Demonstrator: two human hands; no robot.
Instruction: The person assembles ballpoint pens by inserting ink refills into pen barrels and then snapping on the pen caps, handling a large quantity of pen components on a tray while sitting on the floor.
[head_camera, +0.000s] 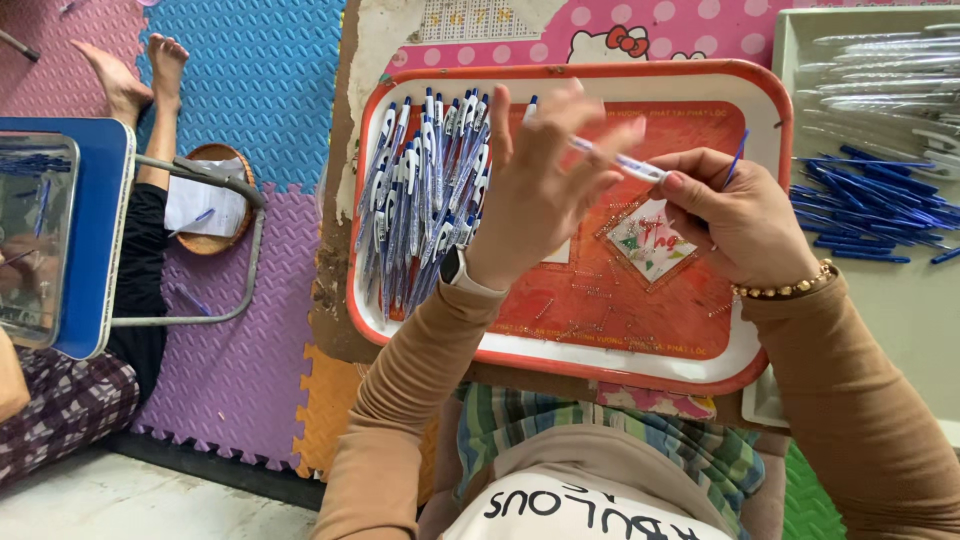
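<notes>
- I see my left hand (540, 190) over the red tray (760, 340), fingers loosely spread, tips pinching a clear pen barrel (615, 160).
- My right hand (735, 215) pinches its other end and a blue refill (737, 158).
- Assembled pens (425, 195) lie heaped on the tray's left side.

home piecework spot | foam play mats (240, 90) on floor — pens heaped on tray (560, 350) — seated barefoot co-worker (130, 80)

One red tray (765, 100) (pens beyond counting) (425, 190)
</notes>
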